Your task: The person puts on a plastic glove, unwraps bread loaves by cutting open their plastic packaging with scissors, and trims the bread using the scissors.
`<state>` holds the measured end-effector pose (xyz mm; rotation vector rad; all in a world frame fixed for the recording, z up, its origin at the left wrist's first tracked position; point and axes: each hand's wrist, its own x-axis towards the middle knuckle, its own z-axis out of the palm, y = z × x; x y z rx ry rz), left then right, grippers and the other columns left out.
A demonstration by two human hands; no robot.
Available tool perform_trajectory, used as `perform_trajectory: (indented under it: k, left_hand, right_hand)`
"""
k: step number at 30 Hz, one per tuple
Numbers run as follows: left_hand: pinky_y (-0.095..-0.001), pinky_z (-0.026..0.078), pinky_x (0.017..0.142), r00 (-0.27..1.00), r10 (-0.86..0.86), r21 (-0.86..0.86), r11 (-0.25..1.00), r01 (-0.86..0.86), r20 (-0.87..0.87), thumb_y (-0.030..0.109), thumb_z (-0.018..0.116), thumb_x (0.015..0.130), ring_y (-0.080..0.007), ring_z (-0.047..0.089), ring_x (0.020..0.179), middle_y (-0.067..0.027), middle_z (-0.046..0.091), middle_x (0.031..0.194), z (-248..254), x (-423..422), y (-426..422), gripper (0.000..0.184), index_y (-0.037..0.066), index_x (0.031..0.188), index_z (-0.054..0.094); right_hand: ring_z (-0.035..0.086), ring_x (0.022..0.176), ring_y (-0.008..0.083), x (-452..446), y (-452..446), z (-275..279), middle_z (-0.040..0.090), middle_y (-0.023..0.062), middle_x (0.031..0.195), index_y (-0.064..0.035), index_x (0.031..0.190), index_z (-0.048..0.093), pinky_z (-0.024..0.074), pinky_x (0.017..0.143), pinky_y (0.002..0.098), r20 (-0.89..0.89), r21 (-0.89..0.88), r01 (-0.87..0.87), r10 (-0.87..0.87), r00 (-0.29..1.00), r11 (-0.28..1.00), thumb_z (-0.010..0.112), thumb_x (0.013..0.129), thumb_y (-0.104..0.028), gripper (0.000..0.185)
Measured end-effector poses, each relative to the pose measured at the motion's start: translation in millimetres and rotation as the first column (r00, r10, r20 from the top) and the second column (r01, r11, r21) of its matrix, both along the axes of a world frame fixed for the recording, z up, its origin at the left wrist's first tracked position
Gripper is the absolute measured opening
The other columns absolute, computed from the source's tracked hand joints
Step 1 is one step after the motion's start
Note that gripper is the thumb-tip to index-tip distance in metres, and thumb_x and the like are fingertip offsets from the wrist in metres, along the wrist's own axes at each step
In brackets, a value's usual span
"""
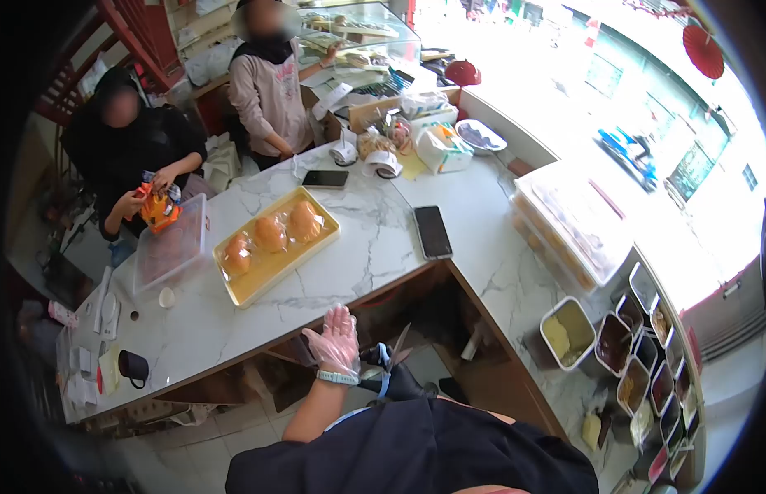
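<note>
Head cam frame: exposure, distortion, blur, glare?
Head view: sunlit street blown out; dark space under the white grey-veined counter loses detail; strong fisheye bending, black vignette at corners; blue vehicle outside smeared, cause unclear; both people's faces blurred; glare spots on clear wrap over three golden-brown buns.

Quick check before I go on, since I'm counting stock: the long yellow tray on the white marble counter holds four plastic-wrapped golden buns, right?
Not four: the head view shows three plastic-wrapped golden buns in the long yellow tray on the white marble counter.
</note>
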<state>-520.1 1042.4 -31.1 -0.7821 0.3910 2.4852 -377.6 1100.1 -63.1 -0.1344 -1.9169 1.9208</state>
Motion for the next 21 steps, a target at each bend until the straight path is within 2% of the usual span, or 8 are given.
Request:
perform_trajectory:
  k: [6, 10, 11, 12, 14, 16, 18, 21]
  left_hand:
    - [-0.0446, 0.031, 0.104, 0.995, 0.103, 0.095, 0.990, -0.103, 0.000, 0.066, 0.028, 0.086, -0.0308, 0.040, 0.124, -0.0152, 0.042, 0.132, 20, -6, 46, 0.080, -0.001, 0.128, 0.037]
    - [-0.0452, 0.032, 0.104, 0.995, 0.095, 0.100, 0.990, -0.095, 0.001, 0.065, 0.031, 0.086, -0.0318, 0.042, 0.120, -0.0170, 0.045, 0.127, 19, 4, 80, 0.079, -0.003, 0.127, 0.037]
    - [-0.0454, 0.033, 0.103, 0.996, 0.088, 0.109, 0.990, -0.089, 0.005, 0.065, 0.031, 0.085, -0.0320, 0.043, 0.119, -0.0172, 0.046, 0.126, 21, 7, 88, 0.079, -0.002, 0.126, 0.037]
    - [-0.0456, 0.034, 0.103, 0.997, 0.082, 0.120, 0.989, -0.083, 0.012, 0.065, 0.032, 0.085, -0.0321, 0.044, 0.118, -0.0174, 0.047, 0.125, 21, 10, 94, 0.079, -0.002, 0.126, 0.037]
    - [-0.0476, 0.037, 0.100, 0.997, 0.072, 0.134, 0.988, -0.074, 0.017, 0.065, 0.034, 0.085, -0.0324, 0.046, 0.116, -0.0182, 0.049, 0.121, 19, 17, 102, 0.078, -0.002, 0.124, 0.038]
    - [-0.0489, 0.038, 0.099, 0.998, 0.063, 0.155, 0.986, -0.064, 0.007, 0.064, 0.034, 0.085, -0.0321, 0.047, 0.115, -0.0177, 0.048, 0.122, 26, 23, 109, 0.076, -0.002, 0.123, 0.040]
    - [-0.0505, 0.038, 0.098, 0.999, 0.049, 0.168, 0.985, -0.047, -0.004, 0.061, 0.038, 0.086, -0.0316, 0.048, 0.114, -0.0159, 0.051, 0.120, 37, 28, 115, 0.070, 0.000, 0.119, 0.043]
    - [-0.0498, 0.038, 0.098, 0.996, -0.025, 0.249, 0.967, 0.045, -0.083, 0.056, 0.041, 0.087, -0.0310, 0.049, 0.114, -0.0144, 0.054, 0.117, 41, 28, 122, 0.063, 0.001, 0.117, 0.047]
  right_hand:
    - [0.051, 0.102, 0.0193, -13, 35, -40, 0.052, 0.0076, 0.106, -0.0050, 0.111, 0.048, 0.0413, 0.089, 0.0327, 0.022, -0.494, 0.007, 0.005, 1.000, 0.869, 0.075, 0.072, -0.010, 0.047]
    - [0.053, 0.098, 0.0201, -9, 60, -5, 0.053, 0.0068, 0.104, -0.0044, 0.109, 0.049, 0.0420, 0.088, 0.0313, -0.069, -0.855, -0.018, -0.080, 0.994, 0.518, 0.069, 0.077, -0.011, 0.038]
    - [0.053, 0.097, 0.0193, -10, 73, -15, 0.053, 0.0062, 0.104, -0.0049, 0.108, 0.049, 0.0426, 0.088, 0.0311, -0.003, -0.472, 0.044, -0.051, 0.999, 0.881, 0.064, 0.081, -0.011, 0.032]
    - [0.053, 0.096, 0.0186, -12, 85, -19, 0.053, 0.0057, 0.104, -0.0054, 0.108, 0.050, 0.0431, 0.087, 0.0308, 0.050, 0.035, 0.137, -0.139, 0.989, 0.990, 0.059, 0.084, -0.012, 0.026]
    - [0.053, 0.093, 0.0172, -5, 90, -12, 0.053, 0.0054, 0.102, -0.0058, 0.106, 0.050, 0.0441, 0.086, 0.0306, -0.050, -0.531, 0.012, -0.046, 0.998, 0.847, 0.058, 0.085, -0.011, 0.024]
    - [0.053, 0.089, 0.0131, -2, 102, -11, 0.054, 0.0052, 0.097, -0.0057, 0.102, 0.053, 0.0454, 0.080, 0.0294, -0.054, -0.390, 0.006, -0.030, 0.998, 0.921, 0.061, 0.082, -0.009, 0.022]
    - [0.053, 0.085, 0.0115, 3, 110, -4, 0.055, 0.0044, 0.093, -0.0054, 0.099, 0.053, 0.0452, 0.076, 0.0288, -0.057, -0.697, -0.124, 0.118, 0.991, 0.706, 0.065, 0.078, -0.006, 0.024]
    - [0.053, 0.079, 0.0100, 3, 124, 10, 0.055, 0.0033, 0.085, -0.0050, 0.095, 0.053, 0.0451, 0.071, 0.0275, -0.076, -0.394, -0.101, 0.077, 0.994, 0.913, 0.069, 0.074, -0.005, 0.026]
